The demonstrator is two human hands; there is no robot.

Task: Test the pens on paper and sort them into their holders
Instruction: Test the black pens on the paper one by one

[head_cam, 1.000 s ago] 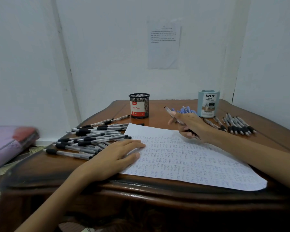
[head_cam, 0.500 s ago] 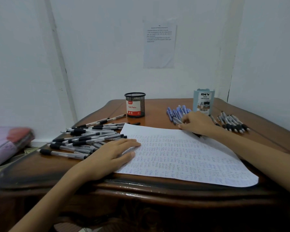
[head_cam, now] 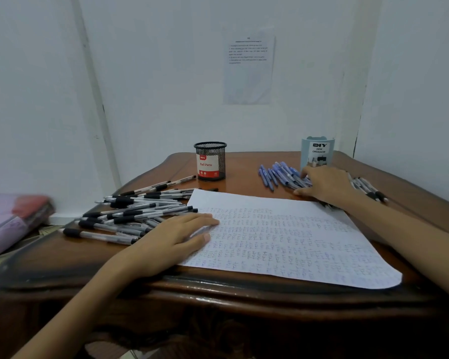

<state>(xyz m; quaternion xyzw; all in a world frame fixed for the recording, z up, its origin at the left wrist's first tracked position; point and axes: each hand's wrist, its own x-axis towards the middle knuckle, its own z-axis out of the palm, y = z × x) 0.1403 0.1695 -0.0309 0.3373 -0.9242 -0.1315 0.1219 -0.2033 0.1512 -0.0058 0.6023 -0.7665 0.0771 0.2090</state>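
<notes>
table [head_cam: 49, 257]: dark wood, fills the lower half of the frame
paper [head_cam: 296, 242]: big sheet at centre, covered in scribble rows, pretty much full tbh
black-grip pens [head_cam: 135, 211]: loose heap at centre left, touching the paper's left edge
left hand [head_cam: 171, 239]: fingers flat and straight, pinning down the paper's left edge
right hand [head_cam: 324, 185]: centre right, fingers draped over the blue pens [head_cam: 278, 174]; can't tell if pinching one
mesh holder [head_cam: 210, 161]: upper centre, no pens sticking out
DIY desk organizer [head_cam: 318, 151]: just behind the right hand, same deal
step: probably sorting a tested pen in with the blue ones
next: grab a fresh pen, find bare paper to scribble on
</notes>
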